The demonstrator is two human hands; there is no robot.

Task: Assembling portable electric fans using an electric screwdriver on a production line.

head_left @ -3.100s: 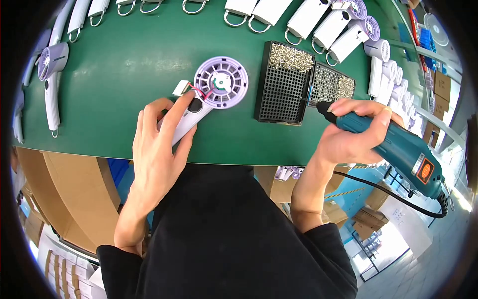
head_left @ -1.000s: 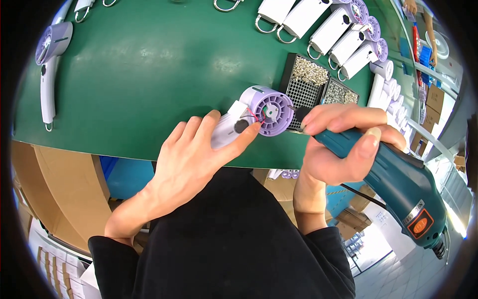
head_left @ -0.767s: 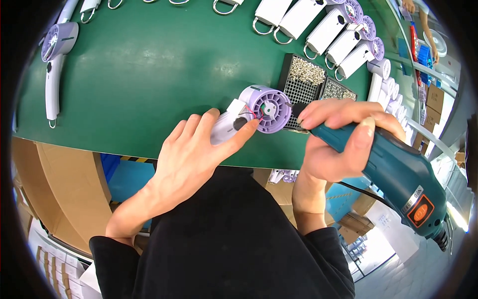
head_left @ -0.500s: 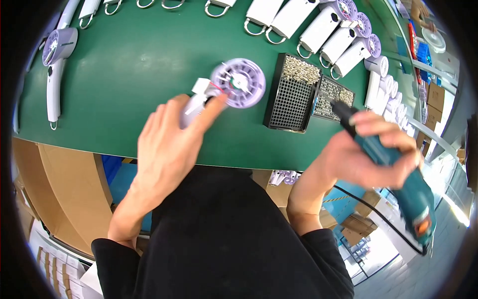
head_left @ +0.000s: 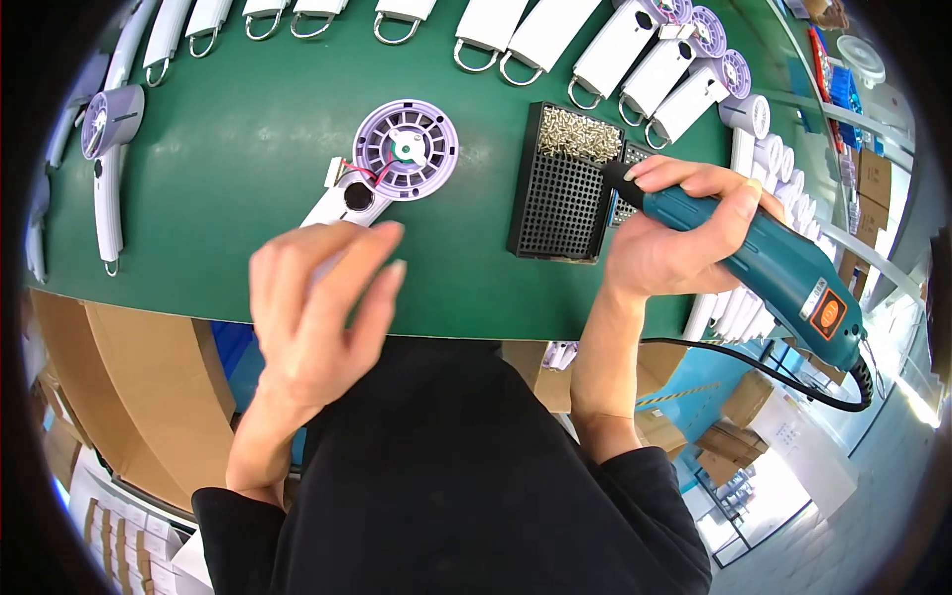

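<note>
A handheld fan (head_left: 436,139), its round lavender head opened to show slots and a white hub, lies face up on the green table. Red and dark wires run from its hub to a small white connector beside the neck. My left hand (head_left: 312,307), slightly blurred, is curled over the fan's white handle, thumb and forefinger apart at its near side; the handle's lower part is hidden. In my right hand (head_left: 684,223) is a teal electric screwdriver (head_left: 783,263), its dark tip at the right edge of a black screw tray (head_left: 560,203) holding many small screws.
A second, smaller screw tray (head_left: 625,210) is partly behind the screwdriver. White fan handles (head_left: 491,25) with metal loops line the far edge, and more fans (head_left: 749,119) lie at the right. One fan (head_left: 111,169) lies at far left. The screwdriver's black cord (head_left: 754,369) hangs below the table edge.
The fan has moved left and turned a little, with my left hand shifting down and left along its handle. My right hand has brought the screwdriver's tip left to the larger tray.
</note>
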